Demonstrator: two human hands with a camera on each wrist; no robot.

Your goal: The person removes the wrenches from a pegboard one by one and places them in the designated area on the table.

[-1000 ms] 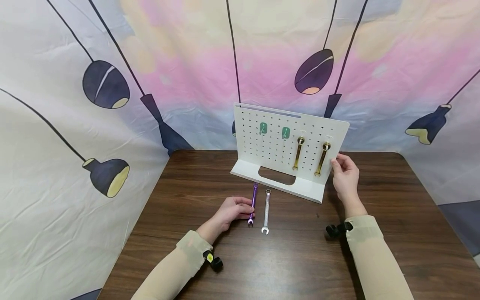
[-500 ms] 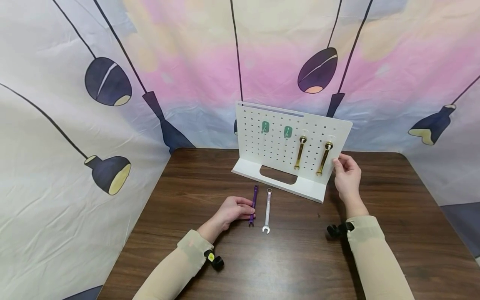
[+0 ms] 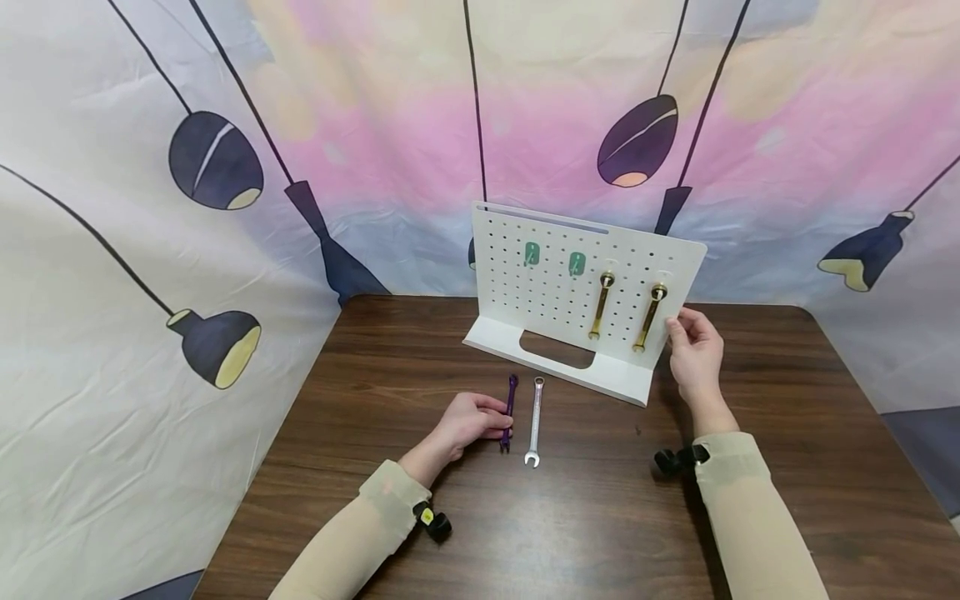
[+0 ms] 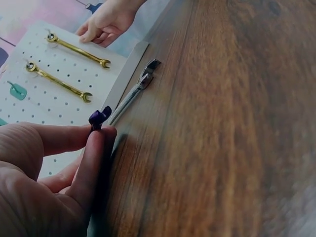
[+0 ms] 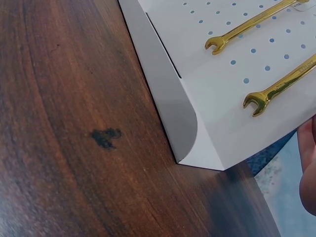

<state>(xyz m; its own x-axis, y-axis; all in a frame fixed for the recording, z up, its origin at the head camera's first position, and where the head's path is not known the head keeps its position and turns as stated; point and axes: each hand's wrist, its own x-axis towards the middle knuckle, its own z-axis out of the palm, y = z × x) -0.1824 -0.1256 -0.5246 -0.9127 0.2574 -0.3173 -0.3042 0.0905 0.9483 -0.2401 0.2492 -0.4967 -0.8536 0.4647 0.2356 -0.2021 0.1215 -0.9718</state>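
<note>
My left hand (image 3: 467,423) pinches a purple combination wrench (image 3: 512,398) between thumb and fingers, close to the tabletop. In the left wrist view, the purple wrench's open end (image 4: 99,117) pokes out past the fingertips, over the wood; most of its shaft is hidden. A silver combination wrench (image 3: 536,421) lies just to its right. At the back stands a white pegboard (image 3: 498,292), whose right edge my right hand (image 3: 693,358) grips. Two gold wrenches, one nearer the middle (image 3: 599,310) and one at the right (image 3: 648,320), hang from its hooks.
Two green-backed hooks, a left one (image 3: 532,254) and a right one (image 3: 577,264), sit bare on the pegboard. Its base has a wide cutout facing the silver wrench. A printed cloth (image 3: 420,167) hangs behind the brown wooden table (image 3: 600,517).
The purple wrench has turned slightly in my left fingers; its ring end now shows more edge-on and darker. My right hand keeps its grip on the pegboard. The head view has shifted a little.
</note>
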